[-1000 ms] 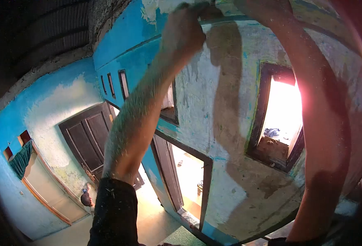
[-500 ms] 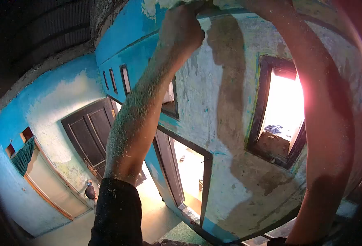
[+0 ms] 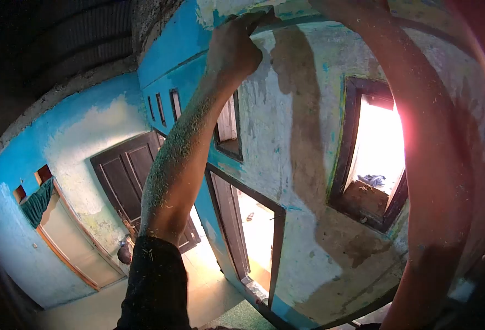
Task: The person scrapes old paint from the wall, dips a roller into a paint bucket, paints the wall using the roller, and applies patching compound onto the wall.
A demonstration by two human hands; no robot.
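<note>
The peeling wall [image 3: 270, 137] stands before both raised arms. The left forearm [image 3: 179, 159], flecked with debris, blocks part of a dark panelled door [image 3: 118, 173]; the right arm [image 3: 437, 159] covers one edge of the bright window [image 3: 377, 148]. The left hand [image 3: 232, 52] is up by the wall's top, fingers curled in, its hold unclear. The right hand [image 3: 344, 7] runs off the top edge, its grip impossible to tell. Three narrow slots [image 3: 175, 104], one green curtain [image 3: 38, 206] and one other person [image 3: 125, 253] show leftward.
</note>
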